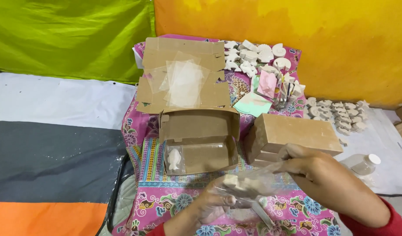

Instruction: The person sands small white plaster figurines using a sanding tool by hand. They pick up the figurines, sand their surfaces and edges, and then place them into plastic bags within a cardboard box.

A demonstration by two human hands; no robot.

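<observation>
Your left hand [216,203] grips a clear plastic bag [249,185]; your right hand [317,172] pinches its far edge. A white plaster piece [237,182] sits inside, near the open cardboard box [200,140].

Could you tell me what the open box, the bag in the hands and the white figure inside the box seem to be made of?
Open box: brown cardboard, matte, with folded flaps. Bag: thin clear plastic film, glossy and crinkled, held by both hands. White figure: probably plaster or unglazed clay, chalky and dull; the look leaves that open.
</observation>
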